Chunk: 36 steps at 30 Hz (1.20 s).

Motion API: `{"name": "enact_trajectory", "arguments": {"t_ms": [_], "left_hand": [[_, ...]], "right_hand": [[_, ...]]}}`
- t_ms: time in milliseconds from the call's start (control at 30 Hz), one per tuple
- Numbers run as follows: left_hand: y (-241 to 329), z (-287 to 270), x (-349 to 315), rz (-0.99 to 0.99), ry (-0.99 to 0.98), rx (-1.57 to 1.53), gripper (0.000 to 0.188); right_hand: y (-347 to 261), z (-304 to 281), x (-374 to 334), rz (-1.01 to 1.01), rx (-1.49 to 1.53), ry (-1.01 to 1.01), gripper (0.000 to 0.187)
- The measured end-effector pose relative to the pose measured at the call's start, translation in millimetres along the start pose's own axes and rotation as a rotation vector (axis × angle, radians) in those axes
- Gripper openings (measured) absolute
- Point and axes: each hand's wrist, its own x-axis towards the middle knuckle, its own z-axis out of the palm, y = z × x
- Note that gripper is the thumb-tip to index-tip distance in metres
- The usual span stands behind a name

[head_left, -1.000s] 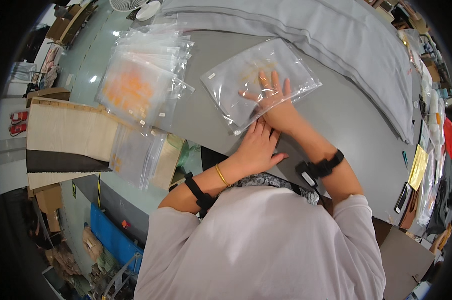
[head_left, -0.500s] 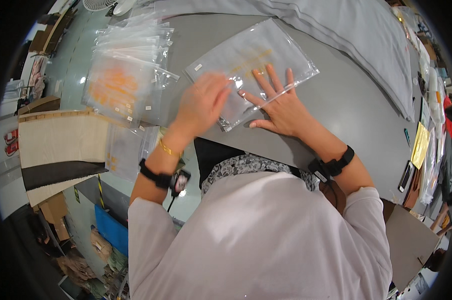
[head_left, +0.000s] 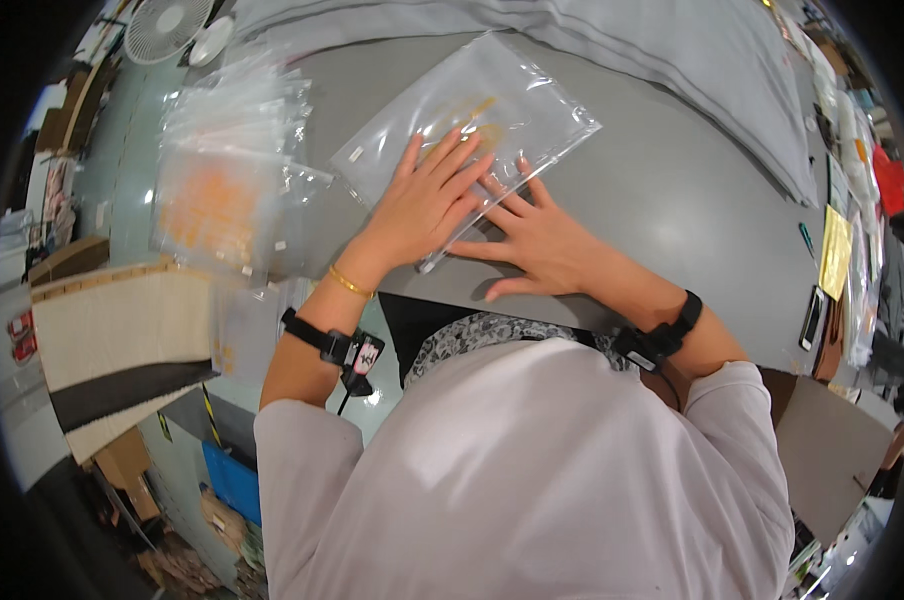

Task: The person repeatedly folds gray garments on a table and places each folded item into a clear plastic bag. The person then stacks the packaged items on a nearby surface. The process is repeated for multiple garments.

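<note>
A clear plastic bag (head_left: pixel 532 95) with yellow printing and a small white label lies slantwise on the grey table. What fills it looks grey, but I cannot tell whether that is contents or the table showing through. My left hand (head_left: pixel 422 205) rests flat on its left part, fingers stretched and lying over some of the print. My right hand (head_left: pixel 547 245) is spread at the bag's near edge, its fingertips on the thicker strip (head_left: pixel 517 190) along that edge. Neither hand grips anything.
Left of the bag is a pile of similar clear bags (head_left: pixel 212 195) with orange printing. Folded grey cloth (head_left: pixel 672 65) runs along the table's far side. At the right lie a phone (head_left: pixel 812 318), a green-handled tool (head_left: pixel 806 238) and a yellow packet (head_left: pixel 836 252). A fan (head_left: pixel 167 28) stands far left.
My left hand, blurred and raised before, has come down flat on the bag and moved up over it. My right hand has slid back toward the near edge. The whole view has shifted slightly.
</note>
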Motion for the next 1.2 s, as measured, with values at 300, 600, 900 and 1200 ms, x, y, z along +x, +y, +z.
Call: {"name": "enact_trajectory", "arguments": {"t_ms": [300, 600, 900, 1200], "left_hand": [[15.7, -7.9, -3.9, 0.096, 0.050, 0.240, 0.057], [24.2, -33.4, -74.2, 0.230, -0.106, 0.049, 0.029], [30.6, -10.1, -78.7, 0.280, 0.115, 0.173, 0.020], [37.6, 8.4, -91.6, 0.123, 0.253, 0.088, 0.016]], "right_hand": [[78.4, -5.6, -35.0, 0.430, -0.218, 0.343, 0.049], [46.9, -25.8, -42.0, 0.431, -0.229, 0.422, 0.038], [-42.6, 33.4, 26.3, -0.137, 0.081, 0.255, 0.025], [69.7, -19.9, -37.5, -0.206, -0.237, 0.133, 0.017]]}}
